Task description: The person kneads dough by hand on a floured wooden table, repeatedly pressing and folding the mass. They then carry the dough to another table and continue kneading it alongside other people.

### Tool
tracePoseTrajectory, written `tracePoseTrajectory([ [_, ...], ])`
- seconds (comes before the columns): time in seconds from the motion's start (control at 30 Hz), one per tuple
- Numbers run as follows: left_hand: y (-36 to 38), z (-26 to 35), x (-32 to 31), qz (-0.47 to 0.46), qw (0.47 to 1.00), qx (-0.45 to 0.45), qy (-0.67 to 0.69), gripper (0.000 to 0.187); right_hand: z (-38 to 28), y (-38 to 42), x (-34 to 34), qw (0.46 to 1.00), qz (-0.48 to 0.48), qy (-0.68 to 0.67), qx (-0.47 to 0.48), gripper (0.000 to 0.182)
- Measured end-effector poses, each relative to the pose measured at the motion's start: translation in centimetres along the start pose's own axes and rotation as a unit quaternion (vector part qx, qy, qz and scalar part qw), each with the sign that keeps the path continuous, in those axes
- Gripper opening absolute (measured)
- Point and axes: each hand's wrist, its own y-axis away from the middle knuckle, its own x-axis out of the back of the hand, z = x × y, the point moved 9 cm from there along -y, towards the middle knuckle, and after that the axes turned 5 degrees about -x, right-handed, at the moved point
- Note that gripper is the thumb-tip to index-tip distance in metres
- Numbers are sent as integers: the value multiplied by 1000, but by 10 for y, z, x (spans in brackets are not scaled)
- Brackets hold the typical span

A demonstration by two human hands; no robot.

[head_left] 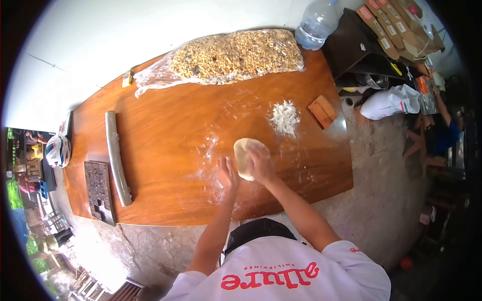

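Observation:
A flattened round of pale dough (243,150) lies on the floury middle of the wooden table. My right hand (261,164) is over the dough's right side, its fingers stretched across it and slightly smeared by motion; they hide part of that edge. Just left of the dough is my left hand (228,174), its fingers extended upward and holding nothing. A heap of white flour (284,118) sits beyond the dough to the right, and loose flour is scattered around both hands.
On the table are a long grey pipe (118,158), a dark textured board (98,190), a wooden block (322,112), a small yellow box (127,79) and a large clear bag of golden pieces (238,56). A water jug (317,25) stands at the far corner.

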Motion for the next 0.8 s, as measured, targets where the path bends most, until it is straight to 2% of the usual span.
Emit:
tracePoseTrajectory([
  [0.07, -21, 38, 21, 135, 978, -158, 12, 37, -24, 32, 5, 997, 2, 60, 43, 46],
  [0.1, -30, 40, 18, 134, 978, -159, 20, 37, -33, 49, 5, 996, -17, 71, 53, 46],
  [0.17, -38, 24, -27, -83, 988, -90, 93, 40, -43, 70, 11, 993, -55, 80, 61, 44],
  [0.2, -30, 19, -28, -83, 988, -89, 99, 40, -42, 74, 19, 993, -57, 85, 61, 44],
  [0.23, -16, 18, -38, -159, 982, -75, 65, 40, -18, 73, 23, 990, -119, -29, -69, 43],
  [0.27, -2, 12, -51, -233, 970, -63, 29, 41, 4, 79, 18, 954, -173, -143, -197, 43],
  [0.3, 10, 16, -46, -210, 972, -97, 44, 38, 16, 79, 32, 958, -96, -134, -234, 41],
  [0.33, 23, 16, -44, -213, 971, -97, 44, 38, 19, 77, 30, 958, -94, -133, -237, 41],
  [0.4, 52, 23, -30, -184, 967, -145, 99, 34, 2, 72, 49, 992, 86, -26, -92, 40],
  [0.43, 65, 15, -31, -187, 967, -141, 97, 34, 3, 77, 28, 995, 62, -18, -73, 40],
  [0.5, 85, 19, -20, -108, 956, -270, 41, 42, -7, 92, 14, 997, 61, 15, -48, 42],
  [0.53, 88, 12, -17, -112, 956, -267, 38, 42, -17, 98, 8, 996, 64, 50, -22, 44],
  [0.6, 92, 7, -21, -132, 939, -318, -16, 48, -17, 100, 0, 997, 57, 33, -30, 47],
  [0.63, 84, 8, -22, -135, 940, -313, -16, 48, -14, 98, -5, 996, 51, 70, -34, 48],
  [0.7, 59, 15, -34, -173, 921, -317, -145, 49, -7, 84, -13, 993, 38, 107, -42, 49],
  [0.77, 24, 22, -39, -164, 920, -320, -158, 49, 6, 52, -22, 977, 2, 188, -100, 50],
  [0.8, 4, 27, -41, -149, 916, -330, -172, 50, 8, 34, -25, 977, -7, 187, -101, 50],
])
